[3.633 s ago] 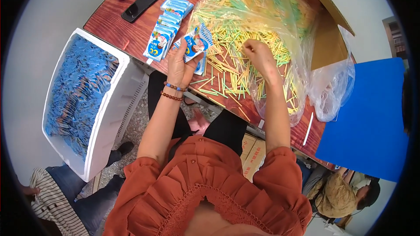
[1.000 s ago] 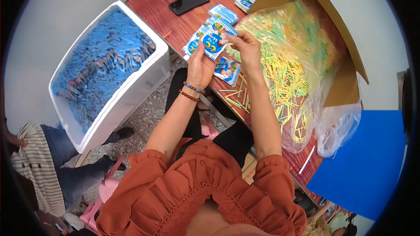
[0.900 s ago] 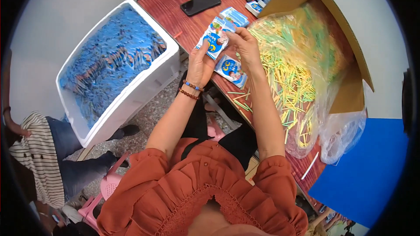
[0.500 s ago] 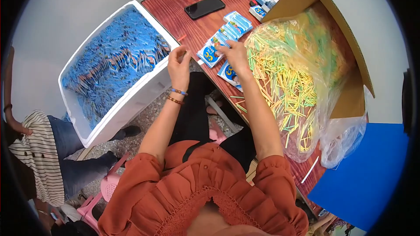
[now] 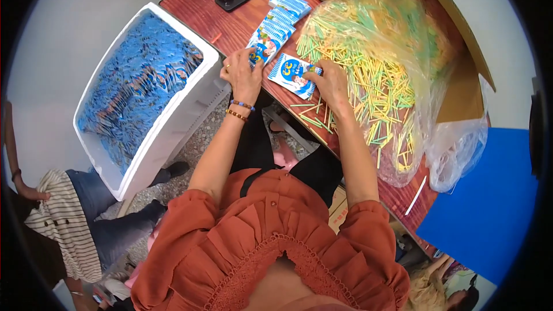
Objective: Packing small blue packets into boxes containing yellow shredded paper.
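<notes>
As the head view shows it, the right hand (image 5: pixel 327 83), between one and two o'clock, has its thumb and fingers close together at the right edge of a blue-and-white packet (image 5: pixel 291 75) lying flat on the tabletop (image 5: pixel 193 6); whether they grip it, I cannot tell. At eleven o'clock, the left hand (image 5: pixel 243 74) has fingers curved, slightly parted, at the near end of a packet row (image 5: pixel 277 25); its hold is unclear. Yellow and green sticks (image 5: pixel 377 78) lie heaped at two.

Right fingers (image 5: pixel 326 68) — at blue-white packet (image 5: pixel 290 73)
</notes>
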Demonstrator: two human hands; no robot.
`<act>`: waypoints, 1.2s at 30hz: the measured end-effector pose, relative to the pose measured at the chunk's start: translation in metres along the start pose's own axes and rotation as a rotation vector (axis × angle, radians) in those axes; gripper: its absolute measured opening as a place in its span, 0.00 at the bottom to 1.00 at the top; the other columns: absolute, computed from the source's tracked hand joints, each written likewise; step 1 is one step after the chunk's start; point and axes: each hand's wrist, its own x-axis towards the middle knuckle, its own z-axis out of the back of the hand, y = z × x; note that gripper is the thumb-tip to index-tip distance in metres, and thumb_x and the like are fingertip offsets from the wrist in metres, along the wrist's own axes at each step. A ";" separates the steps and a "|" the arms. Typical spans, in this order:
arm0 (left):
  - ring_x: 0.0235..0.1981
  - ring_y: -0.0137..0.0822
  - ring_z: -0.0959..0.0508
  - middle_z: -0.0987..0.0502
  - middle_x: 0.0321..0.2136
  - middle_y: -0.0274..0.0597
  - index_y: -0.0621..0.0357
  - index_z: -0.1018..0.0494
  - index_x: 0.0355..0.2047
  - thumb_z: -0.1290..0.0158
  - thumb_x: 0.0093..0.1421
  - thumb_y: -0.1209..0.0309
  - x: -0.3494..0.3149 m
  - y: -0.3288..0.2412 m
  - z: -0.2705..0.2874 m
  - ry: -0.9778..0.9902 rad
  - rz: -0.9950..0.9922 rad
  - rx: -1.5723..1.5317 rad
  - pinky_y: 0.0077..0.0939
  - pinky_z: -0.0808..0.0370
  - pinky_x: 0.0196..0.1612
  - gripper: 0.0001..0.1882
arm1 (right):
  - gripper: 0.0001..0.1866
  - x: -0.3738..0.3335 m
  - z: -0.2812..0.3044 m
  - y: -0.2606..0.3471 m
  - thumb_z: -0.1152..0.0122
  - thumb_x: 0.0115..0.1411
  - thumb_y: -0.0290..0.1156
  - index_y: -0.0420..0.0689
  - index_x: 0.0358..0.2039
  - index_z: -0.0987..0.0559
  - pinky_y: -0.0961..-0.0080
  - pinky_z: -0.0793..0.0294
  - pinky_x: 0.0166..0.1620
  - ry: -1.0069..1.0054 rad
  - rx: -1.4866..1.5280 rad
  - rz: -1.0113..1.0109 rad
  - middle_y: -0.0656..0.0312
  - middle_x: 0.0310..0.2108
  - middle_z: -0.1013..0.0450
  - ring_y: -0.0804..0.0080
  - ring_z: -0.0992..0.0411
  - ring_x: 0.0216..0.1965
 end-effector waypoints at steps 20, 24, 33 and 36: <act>0.25 0.20 0.24 0.21 0.29 0.33 0.62 0.25 0.33 0.43 0.57 0.75 0.003 -0.074 0.000 0.569 0.611 -1.321 0.15 0.27 0.28 0.05 | 0.10 -0.014 0.016 -0.007 0.37 0.54 0.21 0.37 0.38 0.22 0.78 0.23 0.39 0.247 1.377 -0.428 0.62 0.33 0.23 0.76 0.24 0.33; 0.28 0.23 0.22 0.21 0.30 0.38 0.66 0.25 0.36 0.44 0.58 0.76 -0.007 -0.078 -0.009 0.532 0.699 -1.380 0.17 0.24 0.30 0.06 | 0.11 -0.023 0.018 -0.006 0.37 0.55 0.22 0.35 0.39 0.21 0.80 0.24 0.36 0.125 1.298 -0.420 0.61 0.32 0.22 0.78 0.25 0.30; 0.28 0.22 0.24 0.23 0.27 0.30 0.58 0.23 0.31 0.44 0.60 0.68 -0.018 -0.101 -0.021 0.578 0.770 -1.307 0.20 0.27 0.30 0.06 | 0.09 -0.046 0.038 -0.028 0.44 0.61 0.29 0.37 0.34 0.20 0.85 0.29 0.33 -0.116 1.095 -0.380 0.66 0.27 0.23 0.83 0.27 0.29; 0.29 0.22 0.24 0.22 0.28 0.29 0.56 0.23 0.31 0.44 0.61 0.67 -0.020 -0.099 -0.023 0.625 0.794 -1.289 0.23 0.27 0.32 0.06 | 0.07 -0.057 0.070 -0.027 0.47 0.61 0.27 0.39 0.35 0.22 0.81 0.29 0.40 -0.190 1.130 -0.360 0.64 0.32 0.25 0.77 0.26 0.36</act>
